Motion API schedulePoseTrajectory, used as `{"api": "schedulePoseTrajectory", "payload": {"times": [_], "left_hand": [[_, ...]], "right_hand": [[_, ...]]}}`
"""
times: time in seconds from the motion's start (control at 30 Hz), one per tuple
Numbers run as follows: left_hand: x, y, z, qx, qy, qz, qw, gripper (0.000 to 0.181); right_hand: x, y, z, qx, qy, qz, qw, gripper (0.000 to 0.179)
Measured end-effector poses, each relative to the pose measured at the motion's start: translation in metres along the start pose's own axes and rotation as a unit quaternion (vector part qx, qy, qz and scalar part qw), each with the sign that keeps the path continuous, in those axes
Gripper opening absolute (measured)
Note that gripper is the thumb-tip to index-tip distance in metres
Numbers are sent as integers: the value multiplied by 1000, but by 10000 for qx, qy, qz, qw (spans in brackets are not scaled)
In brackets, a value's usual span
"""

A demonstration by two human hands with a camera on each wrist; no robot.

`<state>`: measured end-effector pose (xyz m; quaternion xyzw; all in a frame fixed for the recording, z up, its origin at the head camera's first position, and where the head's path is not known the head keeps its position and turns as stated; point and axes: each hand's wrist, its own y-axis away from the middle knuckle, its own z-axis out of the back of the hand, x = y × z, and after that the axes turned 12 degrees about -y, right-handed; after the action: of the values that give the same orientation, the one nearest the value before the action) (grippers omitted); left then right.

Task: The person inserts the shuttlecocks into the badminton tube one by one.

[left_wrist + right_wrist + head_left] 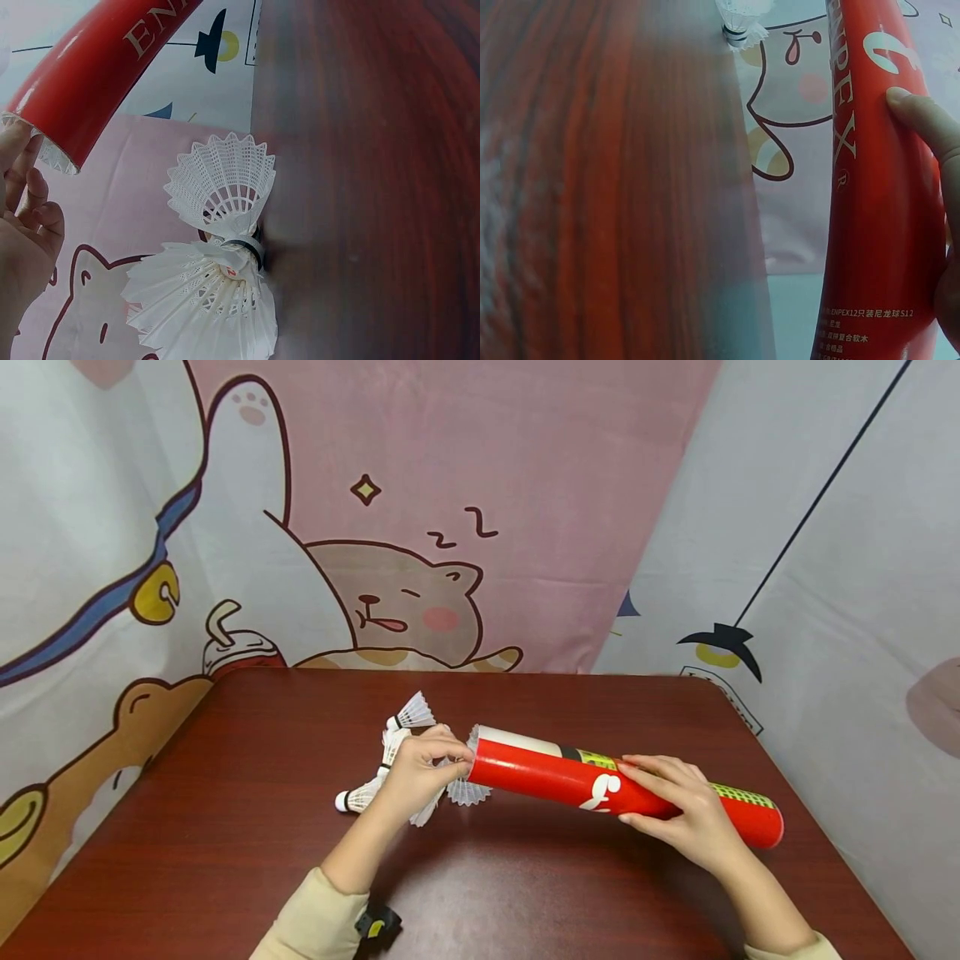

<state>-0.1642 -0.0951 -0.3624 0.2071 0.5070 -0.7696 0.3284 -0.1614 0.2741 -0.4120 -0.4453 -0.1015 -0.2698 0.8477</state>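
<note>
A red shuttlecock tube [540, 777] slants above the table, its open end to the left and higher than its far end. My right hand [690, 818] grips it past the middle, thumb on the near side and fingers over the top. At the open end, my left hand [420, 772] pinches the skirt of a white shuttlecock [56, 159] sitting in the mouth; its cork is hidden inside. Below and behind the left hand lie several loose shuttlecocks, among them a plastic-skirted one [221, 184] and one with a black-banded cork [360, 796].
The dark red-brown wooden table [510, 893] reaches back to a cloth backdrop [525, 510] with cartoon animals. One shuttlecock [412, 712] lies farthest back in the group. A black device [378, 922] shows at my left sleeve.
</note>
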Motion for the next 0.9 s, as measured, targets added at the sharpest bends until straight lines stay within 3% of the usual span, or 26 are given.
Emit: {"api": "schedulePoseTrajectory", "payload": {"times": [0.2, 0.43, 0.53, 0.77, 0.9], "left_hand": [[0, 1, -4, 142, 99, 50, 9998, 21], [-3, 1, -5, 350, 175, 314, 9987, 18], [1, 1, -4, 427, 262, 195, 9986, 18], [34, 6, -5, 662, 367, -10, 9971, 16], [25, 2, 5, 475, 245, -71, 9985, 13]], "right_hand": [[4, -1, -1, 51, 26, 6, 10000, 58], [5, -1, -2, 70, 53, -2, 10000, 58], [4, -1, -1, 77, 39, -18, 10000, 58], [4, -1, -1, 83, -3, -40, 10000, 58], [6, -1, 0, 120, 24, -138, 9998, 59]]}}
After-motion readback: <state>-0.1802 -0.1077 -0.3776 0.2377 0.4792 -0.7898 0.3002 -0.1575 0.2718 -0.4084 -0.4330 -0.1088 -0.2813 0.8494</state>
